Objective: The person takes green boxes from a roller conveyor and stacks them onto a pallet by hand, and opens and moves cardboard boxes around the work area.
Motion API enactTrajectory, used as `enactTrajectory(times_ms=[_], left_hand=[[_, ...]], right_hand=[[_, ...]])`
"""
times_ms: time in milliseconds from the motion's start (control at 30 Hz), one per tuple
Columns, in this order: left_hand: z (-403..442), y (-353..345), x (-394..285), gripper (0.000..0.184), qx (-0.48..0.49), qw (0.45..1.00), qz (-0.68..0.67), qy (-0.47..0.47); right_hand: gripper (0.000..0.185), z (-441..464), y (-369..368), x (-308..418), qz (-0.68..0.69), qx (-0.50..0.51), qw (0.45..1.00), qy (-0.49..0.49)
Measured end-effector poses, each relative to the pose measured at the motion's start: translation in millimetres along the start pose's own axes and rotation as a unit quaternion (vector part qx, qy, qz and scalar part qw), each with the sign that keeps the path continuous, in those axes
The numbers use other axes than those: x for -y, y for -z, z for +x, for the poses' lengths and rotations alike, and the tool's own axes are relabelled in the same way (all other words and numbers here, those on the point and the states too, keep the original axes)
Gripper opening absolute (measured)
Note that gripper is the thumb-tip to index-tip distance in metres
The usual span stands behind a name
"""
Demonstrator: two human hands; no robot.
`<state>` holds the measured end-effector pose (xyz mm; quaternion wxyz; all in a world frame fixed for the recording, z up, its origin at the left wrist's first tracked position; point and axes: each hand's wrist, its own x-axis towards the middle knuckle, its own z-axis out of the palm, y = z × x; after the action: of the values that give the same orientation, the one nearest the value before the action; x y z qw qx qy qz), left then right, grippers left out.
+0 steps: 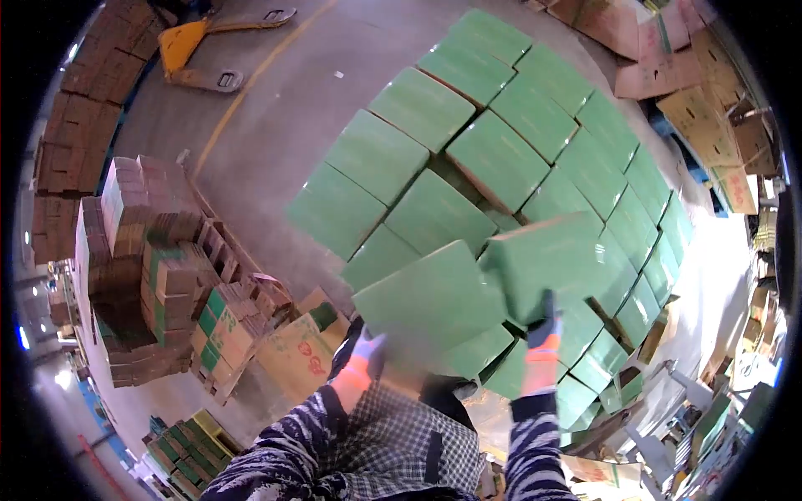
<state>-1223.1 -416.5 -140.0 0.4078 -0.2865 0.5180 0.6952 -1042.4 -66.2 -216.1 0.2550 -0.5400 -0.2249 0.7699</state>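
At the near side of the green stack (497, 154): top layer judged unfinished.
Left to right: bundled cardboard (171, 284) stands apart; the left hand (365, 346) appears, through blur, to hold a tilted green box (428, 294) by its near edge; the right hand (544, 324) holds a second box (549, 255) by its near edge. Most of the layer lies seated; both held boxes and an open gap (455, 177) remain.
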Motion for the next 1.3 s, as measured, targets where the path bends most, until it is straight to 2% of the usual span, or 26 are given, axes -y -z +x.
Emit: enactTrajectory(times_ms=[67,100,133,200,233,300,333,400,433,533,567,633,667,700,767,800,833,900,933,967,1000,1067,1133,1167,1200,1300], left_hand=[[9.9,24.2,-33.9,0.051,-0.011,0.999,0.012,-0.044],[17.3,35.3,-55.0,0.050,-0.037,0.999,-0.005,-0.026],[26.3,52.0,-72.0,0.048,-0.035,0.998,-0.006,-0.050],[46.9,82.7,-111.3,0.048,-0.066,0.998,-0.010,-0.008],[60.2,98.3,-130.0,0.048,-0.049,0.999,-0.003,-0.015],[77.2,103.8,-170.2,0.044,-0.043,0.999,0.013,-0.011],[94.9,108.9,-179.0,0.041,-0.038,0.999,-0.023,-0.022],[127.1,111.8,-197.4,0.041,-0.016,0.996,-0.089,-0.003],[136.3,101.6,-205.6,0.038,-0.014,0.993,-0.114,-0.003],[182.8,106.8,-205.2,0.033,-0.004,0.993,-0.119,0.004],[196.8,109.7,-196.5,0.038,-0.010,0.994,-0.112,-0.016],[185.4,72.1,-214.0,0.045,0.046,0.976,-0.213,0.002],[179.6,54.8,-219.3,0.049,0.072,0.962,-0.262,0.014],[182.0,49.4,-215.8,0.060,0.061,0.969,-0.240,0.000],[184.6,47.4,-216.5,0.061,0.022,0.972,-0.236,0.005],[187.6,49.3,-214.3,0.062,0.009,0.973,-0.230,0.013],[192.9,89.4,-206.5,0.065,0.041,0.981,-0.191,0.002],[205.4,115.0,-206.9,0.064,0.023,0.993,-0.111,-0.014],[212.3,115.3,-203.4,0.064,0.004,0.997,-0.072,-0.022],[219.2,109.3,-197.9,0.063,-0.016,0.999,-0.031,-0.029],[223.2,99.8,-190.9,0.063,-0.035,0.998,0.015,-0.045],[215.9,70.9,-162.5,0.062,-0.048,0.991,0.097,-0.073],[202.6,33.5,-125.9,0.061,-0.051,0.977,0.175,-0.112],[195.3,14.4,-106.0,0.061,-0.042,0.969,0.209,-0.127],[187.8,-1.1,-84.3,0.061,-0.021,0.960,0.246,-0.134],[149.5,-62.1,-11.6,0.061,0.054,0.931,0.328,-0.154]], right_hand=[[0.049,-4.1,-70.6,-42.1,0.014,-0.004,0.999,-0.051],[0.054,1.7,-99.8,-61.5,0.006,0.007,0.997,-0.077],[0.057,17.3,-123.8,-80.5,-0.027,0.044,0.993,-0.104],[0.053,15.9,-207.5,-96.7,-0.065,0.021,0.990,-0.124],[0.050,20.6,-245.4,-106.4,-0.089,0.016,0.987,-0.133],[0.051,29.9,-308.2,-119.1,-0.127,0.015,0.986,-0.111],[0.059,25.3,-345.7,-116.9,-0.132,0.003,0.988,-0.080],[0.078,42.5,-386.3,-125.9,-0.172,0.062,0.983,-0.033],[0.085,53.5,-407.5,-126.3,-0.182,0.036,0.982,-0.016],[0.088,82.3,-448.0,-128.8,-0.126,0.142,0.981,0.034],[0.087,89.5,-456.8,-125.5,-0.204,0.136,0.969,0.015],[0.084,94.3,-472.9,-114.9,-0.352,0.121,0.928,-0.025],[0.083,99.3,-471.9,-119.1,-0.337,0.132,0.932,-0.013],[0.081,107.2,-466.7,-128.0,-0.321,0.140,0.937,-0.001],[0.074,122.3,-447.8,-142.9,-0.317,0.181,0.930,0.053],[0.066,117.2,-431.4,-150.6,-0.361,0.168,0.915,0.065],[0.058,83.6,-424.7,-140.3,-0.439,0.161,0.879,0.093],[0.061,3.4,-381.8,-113.4,-0.494,0.187,0.834,0.163],[0.065,-7.3,-332.8,-140.4,-0.586,0.151,0.770,0.203],[0.066,-43.7,-295.6,-127.0,-0.534,0.154,0.820,0.136],[0.069,-59.8,-247.2,-133.9,-0.535,0.156,0.827,0.075],[0.067,-119.4,-156.5,-119.9,-0.552,0.057,0.825,0.109],[0.068,-180.1,-75.3,-55.3,-0.520,-0.061,0.852,0.017],[0.068,-174.3,19.2,-88.7,-0.436,-0.129,0.883,0.117],[0.067,-236.3,7.7,1.4,-0.435,-0.203,0.877,0.012],[0.062,-292.6,202.9,19.1,-0.365,-0.399,0.840,0.054]])
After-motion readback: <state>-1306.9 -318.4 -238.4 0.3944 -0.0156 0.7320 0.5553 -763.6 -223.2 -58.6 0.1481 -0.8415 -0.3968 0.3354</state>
